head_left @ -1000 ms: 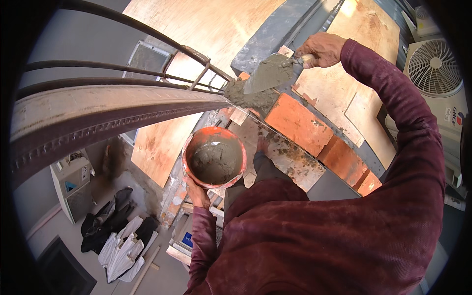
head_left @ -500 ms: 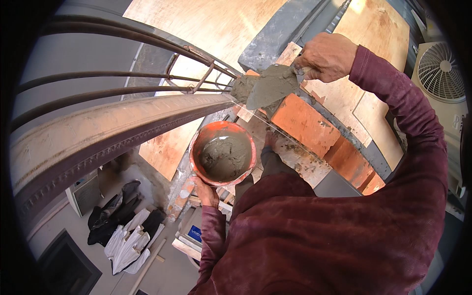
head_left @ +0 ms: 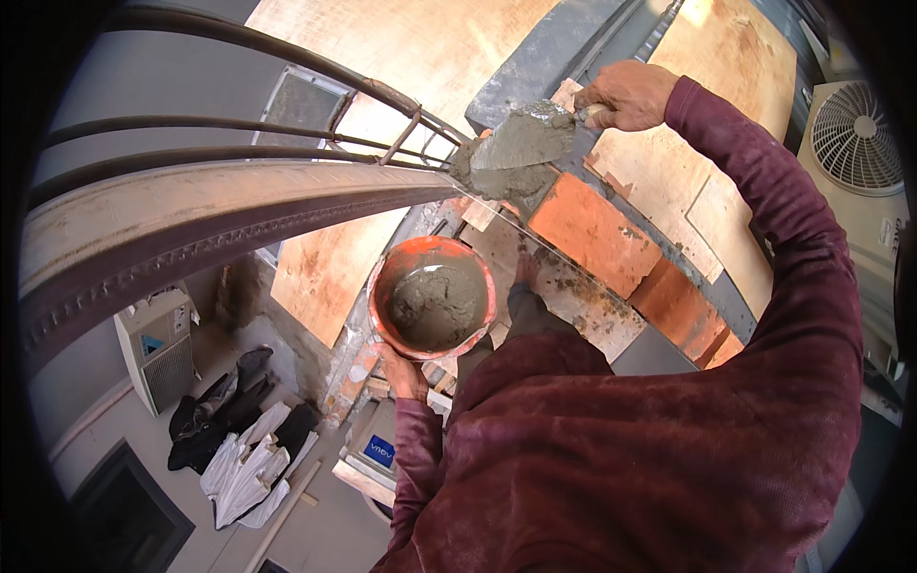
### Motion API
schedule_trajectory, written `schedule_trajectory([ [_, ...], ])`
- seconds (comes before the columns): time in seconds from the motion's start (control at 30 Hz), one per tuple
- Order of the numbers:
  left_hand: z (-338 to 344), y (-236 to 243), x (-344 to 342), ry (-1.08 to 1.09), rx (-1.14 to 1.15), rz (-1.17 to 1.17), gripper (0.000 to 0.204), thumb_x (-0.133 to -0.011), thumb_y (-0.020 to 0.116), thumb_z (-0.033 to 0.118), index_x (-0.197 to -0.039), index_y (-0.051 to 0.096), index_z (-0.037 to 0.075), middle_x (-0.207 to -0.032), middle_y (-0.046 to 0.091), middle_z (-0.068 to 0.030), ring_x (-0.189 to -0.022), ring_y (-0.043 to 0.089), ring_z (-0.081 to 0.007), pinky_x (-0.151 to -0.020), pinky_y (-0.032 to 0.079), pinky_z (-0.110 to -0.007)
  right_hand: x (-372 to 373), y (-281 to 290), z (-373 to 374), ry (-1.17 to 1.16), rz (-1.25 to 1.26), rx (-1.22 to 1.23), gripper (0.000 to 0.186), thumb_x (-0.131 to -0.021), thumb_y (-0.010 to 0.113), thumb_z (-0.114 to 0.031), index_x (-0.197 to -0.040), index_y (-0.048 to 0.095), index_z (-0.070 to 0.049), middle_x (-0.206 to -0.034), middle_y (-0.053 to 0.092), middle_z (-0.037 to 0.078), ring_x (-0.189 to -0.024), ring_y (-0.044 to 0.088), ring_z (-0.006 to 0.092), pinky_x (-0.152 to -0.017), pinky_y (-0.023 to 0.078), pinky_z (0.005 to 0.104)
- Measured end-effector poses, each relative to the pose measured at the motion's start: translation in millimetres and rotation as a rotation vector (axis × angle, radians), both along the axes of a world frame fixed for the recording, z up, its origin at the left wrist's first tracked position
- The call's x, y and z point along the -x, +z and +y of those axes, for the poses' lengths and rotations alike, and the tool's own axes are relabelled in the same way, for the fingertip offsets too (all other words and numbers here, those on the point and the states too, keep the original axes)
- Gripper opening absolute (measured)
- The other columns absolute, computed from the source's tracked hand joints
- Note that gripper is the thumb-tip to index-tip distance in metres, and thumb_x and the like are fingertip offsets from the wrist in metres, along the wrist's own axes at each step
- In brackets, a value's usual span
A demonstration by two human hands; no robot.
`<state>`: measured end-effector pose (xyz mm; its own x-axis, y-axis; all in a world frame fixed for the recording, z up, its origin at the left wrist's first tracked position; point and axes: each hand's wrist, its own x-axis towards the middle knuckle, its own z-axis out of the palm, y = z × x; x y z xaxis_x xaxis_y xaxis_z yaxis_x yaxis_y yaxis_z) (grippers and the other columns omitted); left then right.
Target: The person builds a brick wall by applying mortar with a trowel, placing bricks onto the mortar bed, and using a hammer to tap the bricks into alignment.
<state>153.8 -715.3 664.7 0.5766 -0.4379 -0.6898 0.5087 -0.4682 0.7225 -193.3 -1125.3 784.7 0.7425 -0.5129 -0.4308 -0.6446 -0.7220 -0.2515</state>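
Observation:
My left hand (head_left: 403, 374) grips an orange bucket (head_left: 390, 258) from below, with grey wet mortar (head_left: 427, 304) inside it. My right hand (head_left: 626, 95) is closed on the handle of a trowel (head_left: 523, 137), whose mortar-smeared blade lies over a heap of wet mortar (head_left: 511, 186) at the upper end of a row of orange bricks (head_left: 592, 234). A thin pale string runs diagonally past the heap and along the bricks' left side.
Steel bars (head_left: 234, 150) and a long beam (head_left: 181, 224) cross the left. Plywood sheets (head_left: 721, 72) flank the bricks. An air-conditioner unit (head_left: 855, 138) stands right, another (head_left: 153, 349) lower left beside heaped cloths (head_left: 248, 463). My foot (head_left: 525, 269) is below the bricks.
The trowel and my right hand dipped toward the mortar heap, then rose slightly back up. The view shifted a little. My left hand still holds the bucket.

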Motion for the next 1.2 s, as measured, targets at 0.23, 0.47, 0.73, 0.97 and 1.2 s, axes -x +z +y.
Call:
schedule_trajectory([
  [0.23, 9, -8, -8, -0.013, -0.008, -0.017, 0.081, -0.094, 0.030, 0.066, -0.140, 0.034, 0.000, -0.141, 0.042, -0.0152, -0.124, 0.048, -0.0308, -0.099, 0.046, -0.044, 27, 31, -32, 0.211, -0.100, 0.118, 0.028, -0.083, 0.070, -0.019, -0.107, 0.068, -0.005, -0.067, 0.062, 0.013, -0.061, 0.059, 0.0248, -0.062, 0.046, 0.0366],
  [0.47, 10, -4, -6, 0.041, -0.065, 0.005, 0.074, -0.095, 0.030, 0.064, -0.139, 0.037, 0.005, -0.138, 0.045, -0.0115, -0.122, 0.050, -0.0275, -0.098, 0.047, -0.042, -22, 27, -55, 0.429, 0.079, 0.146, 0.008, -0.071, 0.063, -0.019, -0.071, 0.063, -0.010, -0.066, 0.063, 0.013, -0.070, 0.062, 0.0308, -0.079, 0.043, 0.0441],
  [0.73, 20, -8, -11, 0.055, -0.028, -0.019, 0.071, -0.096, 0.030, 0.063, -0.142, 0.035, 0.009, -0.138, 0.045, -0.0098, -0.120, 0.052, -0.0266, -0.095, 0.050, -0.041, -31, -21, -66, 0.042, 0.158, -0.134, 0.030, -0.082, 0.070, -0.016, -0.110, 0.068, -0.005, -0.068, 0.064, 0.010, -0.065, 0.061, 0.0200, -0.064, 0.046, 0.0344],
  [0.97, 12, -9, -13, 0.036, -0.048, -0.017, 0.077, -0.094, 0.031, 0.065, -0.141, 0.035, 0.005, -0.138, 0.045, -0.0117, -0.122, 0.051, -0.0274, -0.095, 0.050, -0.041, 14, -65, -55, -0.094, -0.223, -0.410, 0.037, -0.081, 0.070, -0.009, -0.117, 0.066, -0.006, -0.088, 0.069, 0.013, -0.071, 0.061, 0.0224, -0.066, 0.048, 0.0357],
  [1.2, 6, -15, -17, 0.040, -0.039, -0.003, 0.078, -0.094, 0.029, 0.065, -0.141, 0.035, 0.002, -0.141, 0.043, -0.0125, -0.125, 0.048, -0.0285, -0.101, 0.045, -0.042, 19, -32, -15, -0.099, -0.023, -0.135, 0.034, -0.086, 0.067, -0.024, -0.116, 0.065, -0.008, -0.089, 0.069, 0.016, -0.084, 0.066, 0.0327, -0.076, 0.050, 0.0413],
])
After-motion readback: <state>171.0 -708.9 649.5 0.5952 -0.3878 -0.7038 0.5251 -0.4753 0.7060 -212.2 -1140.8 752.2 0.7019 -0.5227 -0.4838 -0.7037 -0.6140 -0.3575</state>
